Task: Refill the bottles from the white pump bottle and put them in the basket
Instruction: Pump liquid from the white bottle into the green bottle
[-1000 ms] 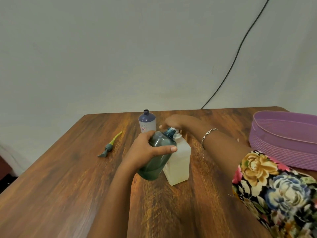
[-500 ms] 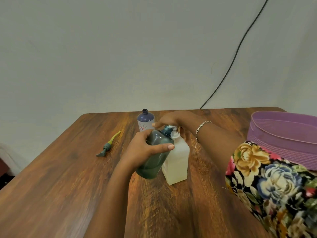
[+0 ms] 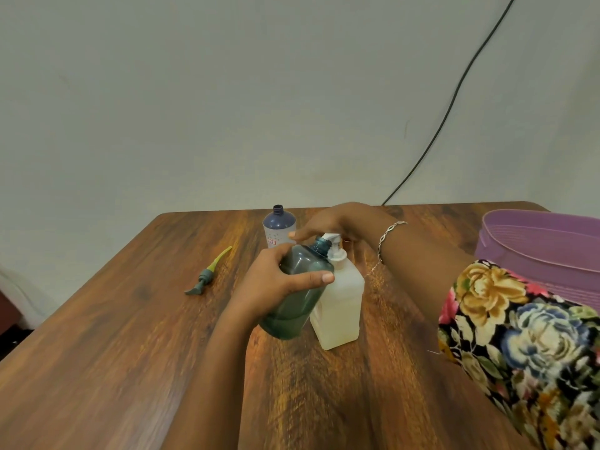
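Risk: tilted teal translucent plastic bottle [image 3: 298,303] slips off nozzle, soap spills on wooden table [image 3: 130,352]. Cause: 1-handed hold.
Left hand [image 3: 276,280] wraps teal bottle, touching white square pump bottle [image 3: 341,306] mid-table.
Right hand [image 3: 331,222], fingers straight, over pump head.
Teal bottle: apparently part filled. Pump bottle: pale liquid.
Purple plastic basket [image 3: 535,251], right: interior mostly hidden.

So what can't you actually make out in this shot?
Head view:
- green bottle mouth against the pump spout: they overlap, so any flow is unseen.
- basket: cut off by the right edge; its wall hides the inside.
- purple bottle label: too small to read.
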